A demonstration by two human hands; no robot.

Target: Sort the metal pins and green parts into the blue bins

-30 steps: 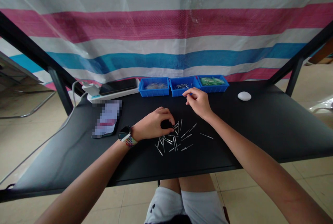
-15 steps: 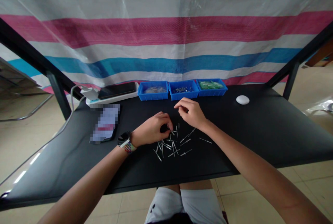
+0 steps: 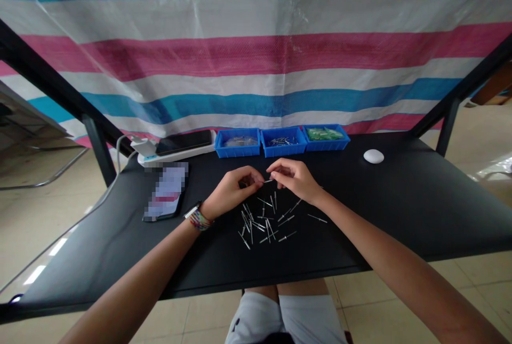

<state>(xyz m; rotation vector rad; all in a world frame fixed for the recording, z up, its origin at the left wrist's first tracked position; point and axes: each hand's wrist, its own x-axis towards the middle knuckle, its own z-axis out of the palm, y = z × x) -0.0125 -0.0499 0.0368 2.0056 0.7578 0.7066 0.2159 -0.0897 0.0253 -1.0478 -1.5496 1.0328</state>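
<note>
A silvery blind rivet (image 3: pixel 268 181) spans the small gap between my two hands, just above the black table (image 3: pixel 192 264). My left hand (image 3: pixel 234 190) has its thumb and forefinger pinched on the rivet's left end. At the other end, my right hand (image 3: pixel 298 180) closes its thumb and fingertips on the rivet; part of it is hidden by the fingers. Below my hands, several more blind rivets (image 3: pixel 267 222) lie scattered in a loose heap, pointing various ways. One rivet (image 3: pixel 317 218) lies apart, near my right forearm.
Along the back stand three blue bins: the left bin (image 3: pixel 239 152) with clear bags, the middle bin (image 3: pixel 285 150) with rivets, the right bin (image 3: pixel 328 145) with green packets. A power strip (image 3: pixel 176 157), two phones (image 3: pixel 184 142) and a white mouse (image 3: pixel 373 156) flank them.
My left hand has lifted from the heap with a rivet and moved up to my right hand. My right hand has lowered slightly and its fingertips now meet the rivet.
</note>
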